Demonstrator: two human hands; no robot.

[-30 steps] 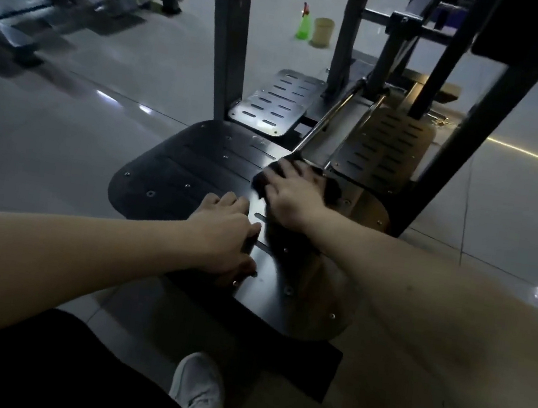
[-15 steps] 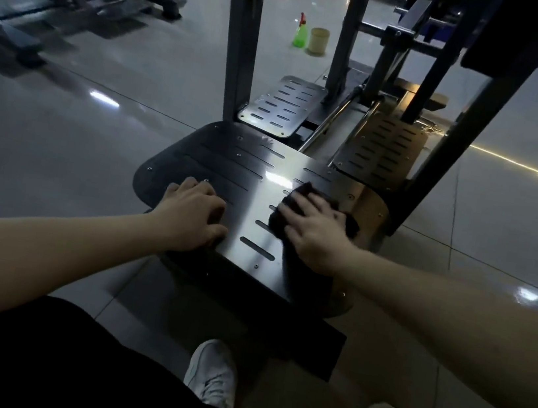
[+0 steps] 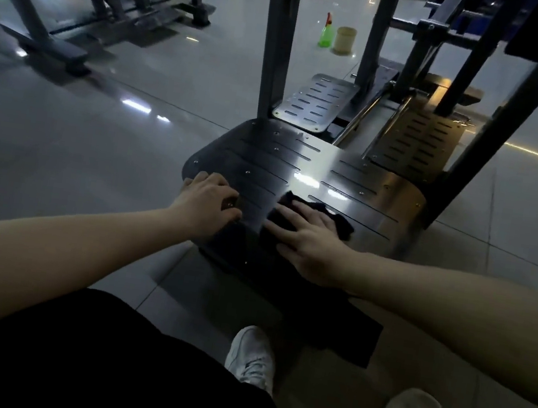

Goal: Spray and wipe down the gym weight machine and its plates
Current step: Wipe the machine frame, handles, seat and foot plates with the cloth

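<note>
L hand (image 3: 207, 200) rests on near-left corner of dark slotted steel footplate (image 3: 300, 166), fingers bent, can't tell if gripping. R hand (image 3: 307, 240) lies flat, fingers straight and spread, pressing crumpled black cloth (image 3: 341, 222) onto plate near centre. Judgement: wipe step; use overlapping passes along slots w/ even pressure, incl. far half. Green plastic spray bottle (image 3: 326, 35) stands on grey tiled floor (image 3: 96, 145) beyond grey machine uprights (image 3: 275, 49), well apart from hands.

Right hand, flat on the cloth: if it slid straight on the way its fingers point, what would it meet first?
Probably the left hand, which rests on the footplate near its left edge. The right hand, on the cloth, points its fingers left across a short bare stretch toward it.
</note>
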